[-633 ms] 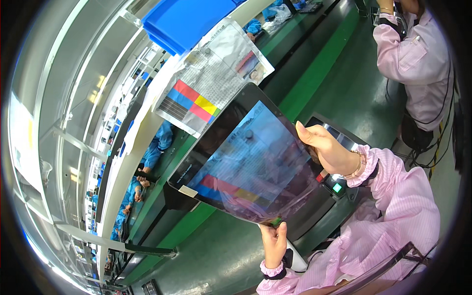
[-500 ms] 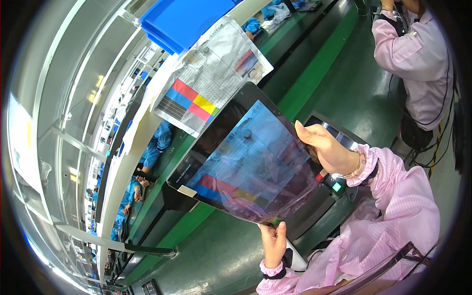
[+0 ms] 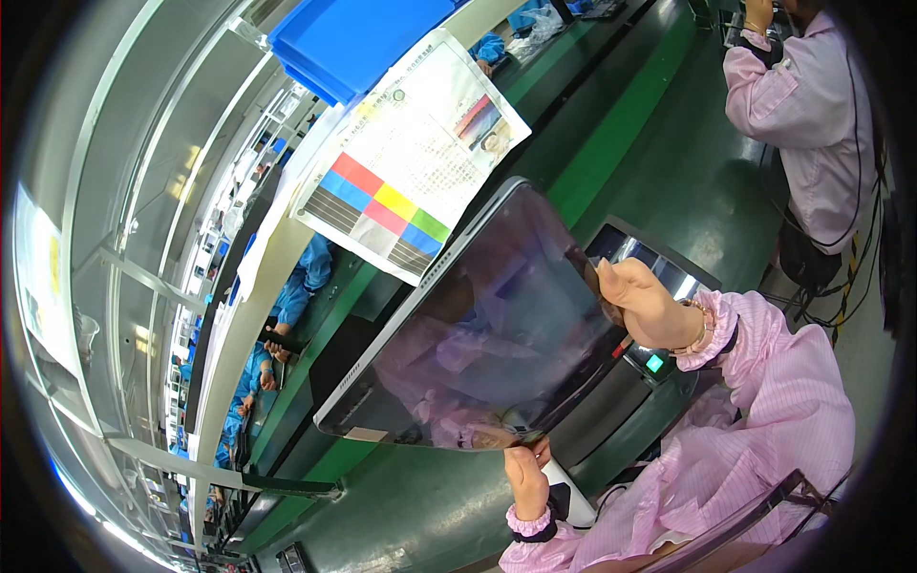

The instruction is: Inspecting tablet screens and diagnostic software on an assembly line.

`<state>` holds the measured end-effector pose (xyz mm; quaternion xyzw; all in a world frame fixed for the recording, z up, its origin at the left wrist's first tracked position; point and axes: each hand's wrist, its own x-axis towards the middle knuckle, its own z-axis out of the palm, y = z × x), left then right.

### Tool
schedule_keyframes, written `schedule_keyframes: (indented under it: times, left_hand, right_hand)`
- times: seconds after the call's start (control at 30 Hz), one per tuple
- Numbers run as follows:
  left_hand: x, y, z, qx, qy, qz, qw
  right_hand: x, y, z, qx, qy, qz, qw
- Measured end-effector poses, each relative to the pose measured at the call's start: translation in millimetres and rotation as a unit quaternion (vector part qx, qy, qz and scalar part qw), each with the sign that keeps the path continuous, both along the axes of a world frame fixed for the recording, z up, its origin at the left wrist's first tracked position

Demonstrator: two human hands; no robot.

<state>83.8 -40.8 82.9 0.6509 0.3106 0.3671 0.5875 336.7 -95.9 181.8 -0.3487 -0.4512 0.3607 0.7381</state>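
Note:
A tablet (image 3: 478,334) with a dark, reflective screen is held tilted between my two hands, its silver side edge with small speaker holes showing. My left hand (image 3: 527,485) grips its near lower corner, fingers partly hidden behind it. On the opposite side my right hand (image 3: 650,301) clasps the edge, thumb along the rim and the other fingers hidden behind. A small pale label (image 3: 367,435) sits at the tablet's lower left corner. Just beyond the tablet hangs a printed sheet (image 3: 411,162) with coloured blocks.
Beside my right hand lies another dark-screened device (image 3: 659,258) on the green bench (image 3: 659,143). Below that hand is a black device with a lit green display (image 3: 654,363). A blue bin (image 3: 353,43) stands above the sheet. A co-worker in pink (image 3: 802,124) is at upper right.
The tablet has tilted, so its silver side edge now shows and the sheet's reflection has left the screen. More of the printed sheet is uncovered. Both hands keep their hold.

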Motion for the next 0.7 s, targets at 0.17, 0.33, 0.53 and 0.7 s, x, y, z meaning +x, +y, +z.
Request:
schedule_keyframes:
  times: [0.17,0.33,0.53,0.7]
  left_hand:
    - [5.5,0.3,2.2,-0.033,-0.027,-0.019,0.999]
    - [3.2,0.2,-1.3,-0.054,-0.027,-0.023,0.998]
    - [2.8,-1.9,-1.5,-0.039,0.003,-0.015,0.999]
    - [7.3,-3.1,0.3,-0.017,0.011,0.000,1.000]
  right_hand:
    - [2.2,3.3,2.8,-0.015,0.026,0.035,0.999]
    - [-0.7,14.8,-5.6,-0.065,0.119,0.039,0.990]
    - [-1.2,17.3,-3.7,-0.059,0.106,0.030,0.992]
    - [-0.4,12.7,3.8,-0.054,0.101,0.039,0.993]
